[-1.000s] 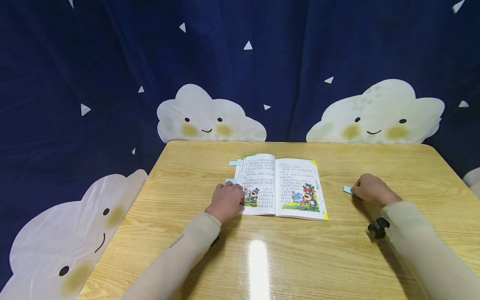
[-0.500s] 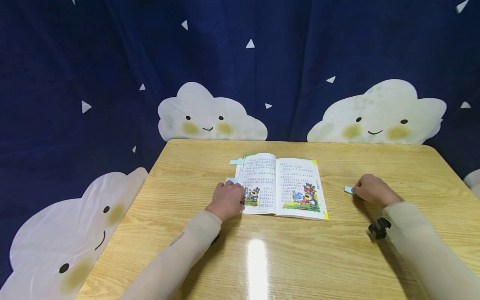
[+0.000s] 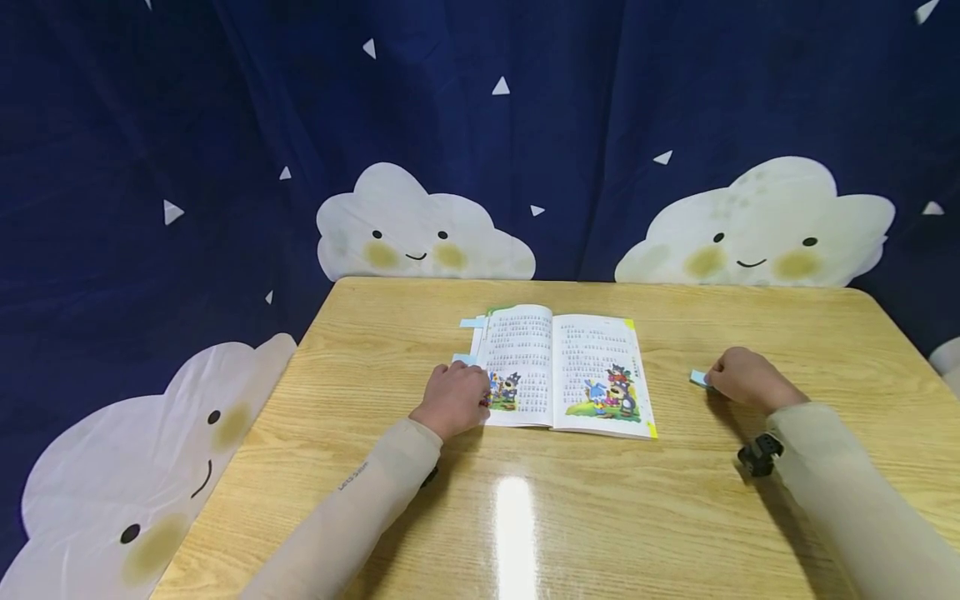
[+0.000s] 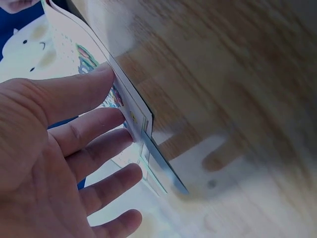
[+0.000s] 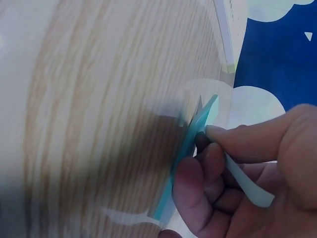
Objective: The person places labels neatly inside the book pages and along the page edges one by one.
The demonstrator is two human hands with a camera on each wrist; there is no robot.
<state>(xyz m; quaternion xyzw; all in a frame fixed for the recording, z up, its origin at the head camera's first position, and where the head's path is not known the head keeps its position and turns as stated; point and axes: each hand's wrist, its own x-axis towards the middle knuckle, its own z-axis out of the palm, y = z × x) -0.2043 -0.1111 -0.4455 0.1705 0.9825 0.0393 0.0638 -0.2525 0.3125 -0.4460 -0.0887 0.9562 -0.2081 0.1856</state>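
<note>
An open picture book (image 3: 592, 342) lies on the table, with printed text and cartoon animals on both pages. Two pale blue sticky tabs (image 3: 472, 322) stick out past its left edge. My left hand (image 3: 452, 402) rests at the lower left edge of the book; in the left wrist view its thumb and fingers are loosely extended over the page edge. To the right of the book, my right hand (image 3: 748, 380) pinches a pale sticky note strip (image 5: 251, 187) between thumb and finger. Below the curled fingers is a light blue sticky note pad (image 5: 187, 145) at the tabletop.
The wooden table (image 3: 600, 517) reaches back to a dark blue curtain (image 3: 570, 125) printed with white clouds and triangles. A bright light reflection (image 3: 515, 533) shows on the wood in front of the book. A black wrist camera (image 3: 760, 456) sits under the right sleeve.
</note>
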